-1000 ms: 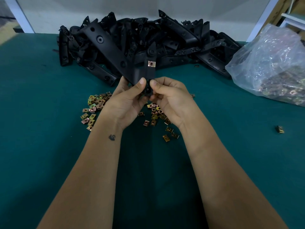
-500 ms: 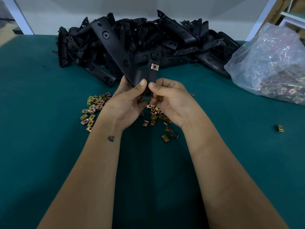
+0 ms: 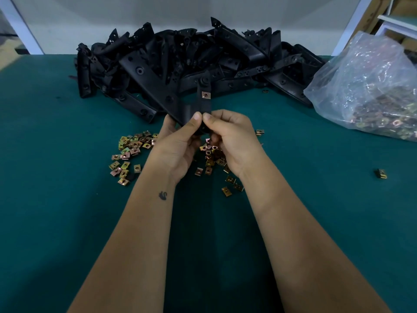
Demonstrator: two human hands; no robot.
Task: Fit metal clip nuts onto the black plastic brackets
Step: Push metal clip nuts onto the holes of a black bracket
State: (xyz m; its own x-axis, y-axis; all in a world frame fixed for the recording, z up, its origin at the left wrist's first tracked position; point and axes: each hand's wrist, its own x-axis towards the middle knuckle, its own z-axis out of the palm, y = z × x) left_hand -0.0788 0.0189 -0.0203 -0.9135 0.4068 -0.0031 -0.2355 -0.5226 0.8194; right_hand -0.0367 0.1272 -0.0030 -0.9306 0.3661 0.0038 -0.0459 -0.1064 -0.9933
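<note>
Bracket (image 3: 180, 102) barely shifted | my left hand (image 3: 178, 145) and right hand (image 3: 232, 141) pinch its base | fitted nut (image 3: 205, 95) above my thumbs

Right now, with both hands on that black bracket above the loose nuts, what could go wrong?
1. The left hand and right hand pinch only the near end of the black plastic bracket, so its long arm could twist the grip loose.
2. A slipped nut would vanish among the scattered brass-coloured metal clip nuts below.
3. The fitted clip nut sits at the bracket's edge and might work off.
</note>
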